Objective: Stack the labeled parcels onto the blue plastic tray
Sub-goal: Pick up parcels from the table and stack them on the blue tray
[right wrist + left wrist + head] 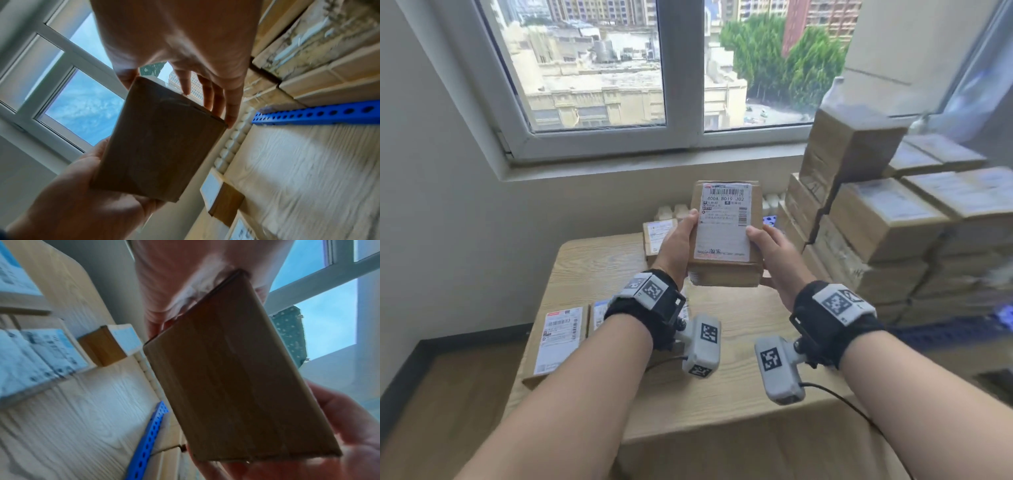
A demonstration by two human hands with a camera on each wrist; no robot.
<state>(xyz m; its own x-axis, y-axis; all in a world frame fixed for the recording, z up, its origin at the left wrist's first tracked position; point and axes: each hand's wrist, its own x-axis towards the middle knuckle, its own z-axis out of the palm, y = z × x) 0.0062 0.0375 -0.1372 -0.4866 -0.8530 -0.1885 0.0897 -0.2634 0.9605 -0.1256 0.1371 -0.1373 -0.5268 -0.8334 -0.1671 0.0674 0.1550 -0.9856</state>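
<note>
I hold a brown cardboard parcel in the air over the wooden table, its white shipping label facing up. My left hand grips its left side, thumb on the label edge. My right hand grips the right side the same way. From below, the left wrist view shows the parcel's plain underside, and so does the right wrist view, with the fingers of my right hand along its far edge. The blue perforated tray rim lies to the right under a stack of parcels.
More labeled parcels lie on the table: one at the front left, one behind my left wrist, one at the back. The stack on the right rises to the window sill. A wall closes the left side.
</note>
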